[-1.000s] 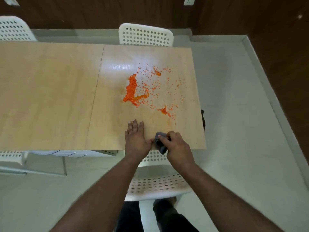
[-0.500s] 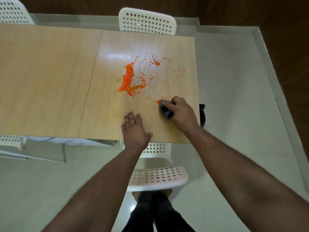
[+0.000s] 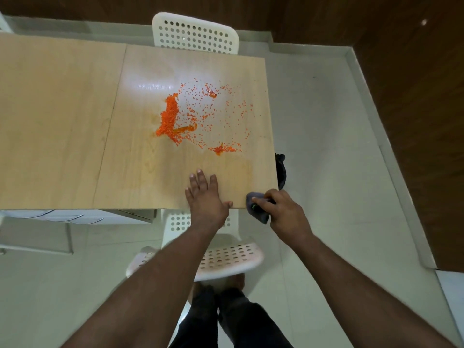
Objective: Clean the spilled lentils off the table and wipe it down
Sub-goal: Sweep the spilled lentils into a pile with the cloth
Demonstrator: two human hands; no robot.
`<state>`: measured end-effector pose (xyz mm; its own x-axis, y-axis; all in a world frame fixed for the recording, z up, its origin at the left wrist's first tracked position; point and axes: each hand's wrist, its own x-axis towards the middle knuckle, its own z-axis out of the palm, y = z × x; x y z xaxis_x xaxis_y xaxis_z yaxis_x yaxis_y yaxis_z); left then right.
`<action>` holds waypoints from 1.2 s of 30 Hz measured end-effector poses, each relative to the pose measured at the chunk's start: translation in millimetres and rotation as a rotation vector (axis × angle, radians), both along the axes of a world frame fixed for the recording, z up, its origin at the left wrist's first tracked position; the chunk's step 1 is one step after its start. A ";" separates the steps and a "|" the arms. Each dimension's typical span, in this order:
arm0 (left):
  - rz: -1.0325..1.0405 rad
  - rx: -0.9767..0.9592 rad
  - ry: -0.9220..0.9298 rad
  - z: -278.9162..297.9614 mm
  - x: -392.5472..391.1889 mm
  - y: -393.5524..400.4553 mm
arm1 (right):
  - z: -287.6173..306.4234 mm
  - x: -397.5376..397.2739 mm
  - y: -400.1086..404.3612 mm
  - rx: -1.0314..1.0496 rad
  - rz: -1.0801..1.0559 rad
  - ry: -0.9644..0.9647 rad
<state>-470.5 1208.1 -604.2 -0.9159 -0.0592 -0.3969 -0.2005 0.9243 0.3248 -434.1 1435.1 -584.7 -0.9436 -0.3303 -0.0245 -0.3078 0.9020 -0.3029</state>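
Back from the spill, the right hand (image 3: 283,212) now grips its grey cloth (image 3: 256,209) at the wooden table's (image 3: 62,121) near right corner. Orange lentils (image 3: 170,116) lie scattered mid-table, well apart from it. Left hand (image 3: 204,199) presses flat, fingers spread, on the near edge.

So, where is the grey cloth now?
In the head view, the grey cloth is at the table's near right corner, held by the right hand, beside the flat left hand.
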 end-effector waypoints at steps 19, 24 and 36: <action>0.374 -0.004 0.071 -5.4 -29.7 65.2 | -7.8 -86.8 43.7 -0.087 0.362 -0.006; 0.443 -0.035 0.001 -6.9 -45.7 80.0 | -12.4 -140.8 45.2 -0.093 0.395 0.001; 0.524 -0.043 -0.085 1.8 -64.1 84.7 | 8.1 -247.1 -2.6 -0.026 0.374 -0.026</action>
<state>-534.6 1292.8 -602.4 -0.7242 -0.5177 -0.4556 -0.6626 0.7054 0.2517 -681.2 1432.5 -576.5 -0.7566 -0.6531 -0.0340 -0.6066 0.7202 -0.3366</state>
